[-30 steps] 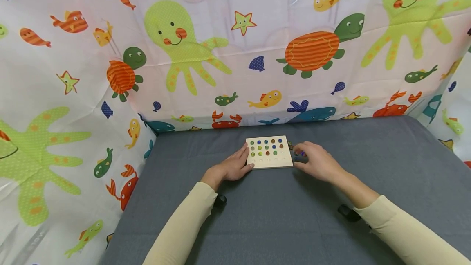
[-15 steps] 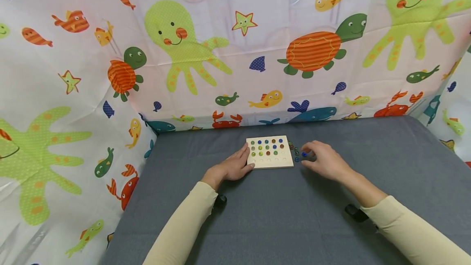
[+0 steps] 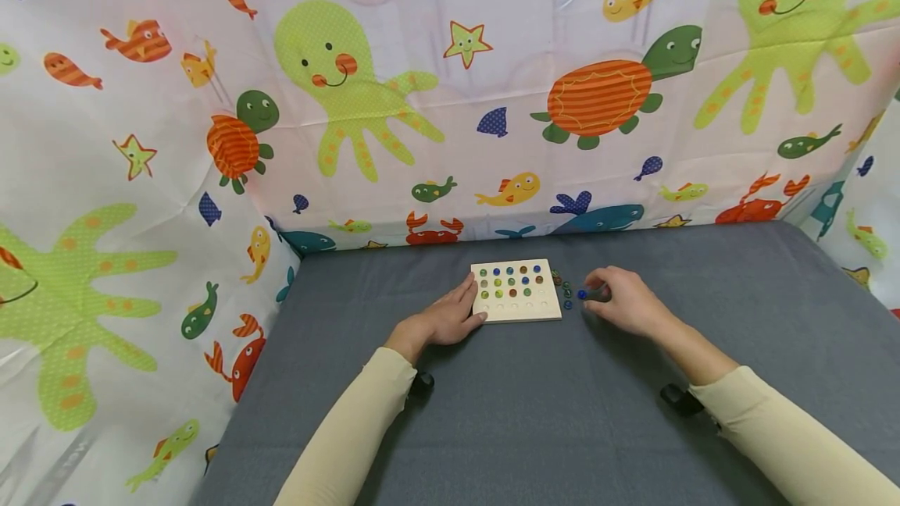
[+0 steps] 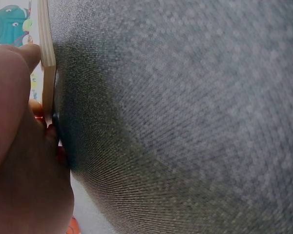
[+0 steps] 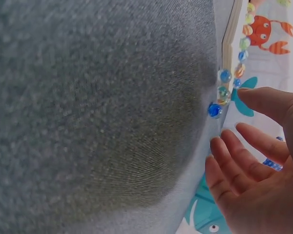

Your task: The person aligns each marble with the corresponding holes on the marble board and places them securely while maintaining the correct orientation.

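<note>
A pale wooden board (image 3: 550, 315) lies on the grey cloth, with rows of coloured glass marbles (image 3: 512, 293) in its hollows. Along its front row, and at the right of the row behind, the hollows hold nothing. My left hand (image 3: 448, 318) rests against the board's left side, fingers extended, thumb at the near corner; the left wrist view shows it touching the board's edge (image 4: 48, 87). To the right of the board, my right hand (image 3: 628, 304) hovers with fingers and thumb apart, holding nothing. Just left of its fingertips sits a dark blue marble (image 3: 582, 294), also visible in the right wrist view (image 5: 215, 110).
Several loose marbles (image 3: 567, 293) lie between the board's right edge and the blue marble. Grey cloth (image 3: 520, 412) covers the table. Behind and at the sides hangs a white curtain (image 3: 394, 45) printed with sea animals.
My right hand has drawn away to the right, uncovering loose marbles beside the board. The dark blue marble now lies clear of its fingers. My left hand has stayed in place.
</note>
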{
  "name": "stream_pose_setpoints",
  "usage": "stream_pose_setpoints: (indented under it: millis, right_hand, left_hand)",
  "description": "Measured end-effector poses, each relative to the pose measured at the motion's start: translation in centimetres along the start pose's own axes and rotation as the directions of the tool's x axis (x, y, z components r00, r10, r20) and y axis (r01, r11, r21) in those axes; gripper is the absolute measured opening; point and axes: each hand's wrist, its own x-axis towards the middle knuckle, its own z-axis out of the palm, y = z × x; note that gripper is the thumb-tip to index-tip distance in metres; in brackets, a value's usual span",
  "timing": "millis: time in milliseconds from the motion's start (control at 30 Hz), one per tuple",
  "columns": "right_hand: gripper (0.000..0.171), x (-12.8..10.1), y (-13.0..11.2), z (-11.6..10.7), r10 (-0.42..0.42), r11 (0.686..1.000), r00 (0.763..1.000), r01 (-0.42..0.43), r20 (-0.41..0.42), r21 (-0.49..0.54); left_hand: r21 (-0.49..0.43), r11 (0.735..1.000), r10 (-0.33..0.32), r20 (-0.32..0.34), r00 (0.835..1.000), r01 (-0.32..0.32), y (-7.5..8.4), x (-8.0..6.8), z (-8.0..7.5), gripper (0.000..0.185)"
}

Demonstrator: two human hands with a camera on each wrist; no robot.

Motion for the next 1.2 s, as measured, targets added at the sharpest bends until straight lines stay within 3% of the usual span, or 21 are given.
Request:
stream_pose_setpoints:
  millis: [733, 1200]
  right_hand:
    - [0.03, 1.9, 1.6, 0.5, 0.091, 0.991, 0.994, -0.097, 0.062, 0.092]
    - [0.022, 2.0, 1.6, 0.5, 0.069, 0.989, 0.995, -0.077, 0.067, 0.129]
  left_hand:
    - [-0.001, 1.0, 0.011, -0.002, 1.0, -0.011, 0.1, 0.0, -0.1, 0.079]
    - [-0.006, 1.0, 0.008, -0.005, 1.0, -0.008, 0.0, 0.0, 0.1, 0.078]
